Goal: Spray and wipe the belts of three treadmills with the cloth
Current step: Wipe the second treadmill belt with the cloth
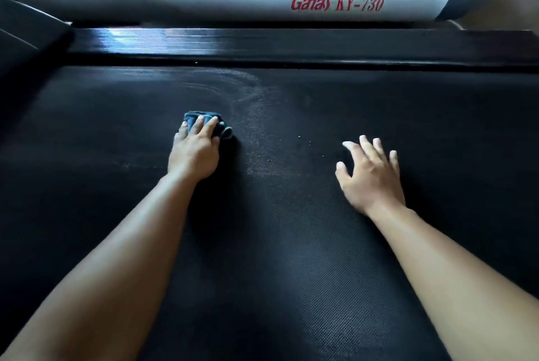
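On the head view my left hand (194,153) presses the bunched cloth (227,131) onto the belt (291,244), left of centre and short of the far rail (262,43). Its fingers (199,124) lie straight over the cloth, not clenched, and my right hand (370,174) is splayed open and empty, low over the belt. I judge the small wad could slip from under flat fingers on this textured belt, and its narrow path may miss the specks (299,136) between my hands.
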Action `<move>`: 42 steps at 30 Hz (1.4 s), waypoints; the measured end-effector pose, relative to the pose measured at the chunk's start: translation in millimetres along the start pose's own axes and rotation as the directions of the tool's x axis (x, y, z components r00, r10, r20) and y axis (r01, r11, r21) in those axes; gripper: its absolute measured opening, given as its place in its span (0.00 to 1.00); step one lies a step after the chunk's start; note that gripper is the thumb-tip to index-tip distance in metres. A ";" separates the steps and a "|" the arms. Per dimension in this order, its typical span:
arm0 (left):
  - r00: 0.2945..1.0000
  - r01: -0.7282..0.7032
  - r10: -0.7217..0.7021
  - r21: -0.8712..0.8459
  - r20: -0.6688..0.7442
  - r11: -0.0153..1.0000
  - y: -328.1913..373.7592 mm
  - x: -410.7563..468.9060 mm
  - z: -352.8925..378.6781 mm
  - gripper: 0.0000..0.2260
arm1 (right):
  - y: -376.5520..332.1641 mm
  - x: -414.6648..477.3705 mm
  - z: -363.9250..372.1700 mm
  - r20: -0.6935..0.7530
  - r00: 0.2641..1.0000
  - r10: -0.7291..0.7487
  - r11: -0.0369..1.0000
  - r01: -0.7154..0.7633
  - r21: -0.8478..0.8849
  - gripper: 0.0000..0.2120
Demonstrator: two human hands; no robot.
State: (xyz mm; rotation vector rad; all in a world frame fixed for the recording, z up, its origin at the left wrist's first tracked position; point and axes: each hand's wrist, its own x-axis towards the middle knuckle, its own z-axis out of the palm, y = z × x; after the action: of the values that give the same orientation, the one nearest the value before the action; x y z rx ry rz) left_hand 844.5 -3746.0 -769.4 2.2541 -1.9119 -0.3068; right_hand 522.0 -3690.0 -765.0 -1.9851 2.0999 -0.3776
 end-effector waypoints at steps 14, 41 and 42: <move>0.904 -0.417 0.416 -0.012 0.099 0.909 208.0 -83.7 58.3 0.24 | 66.9 -5.2 -9.7 0.004 0.993 0.120 0.990 -0.120 -0.071 0.24; 0.913 -0.404 0.405 -0.038 0.036 0.914 195.4 -74.6 59.4 0.24 | 67.1 -2.0 -6.7 -0.042 0.993 0.114 0.989 -0.117 -0.086 0.23; 0.912 -0.406 0.408 -0.049 0.049 0.913 186.8 -83.8 58.0 0.24 | 67.0 -2.1 -7.1 -0.043 0.993 0.113 0.989 -0.117 -0.086 0.23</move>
State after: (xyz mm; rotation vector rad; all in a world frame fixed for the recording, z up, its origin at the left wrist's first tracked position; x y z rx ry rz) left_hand 638.3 -3693.7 -772.8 1.7759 -2.3187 -0.3466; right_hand 456.8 -3684.3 -781.0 -1.9064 2.2797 -0.3089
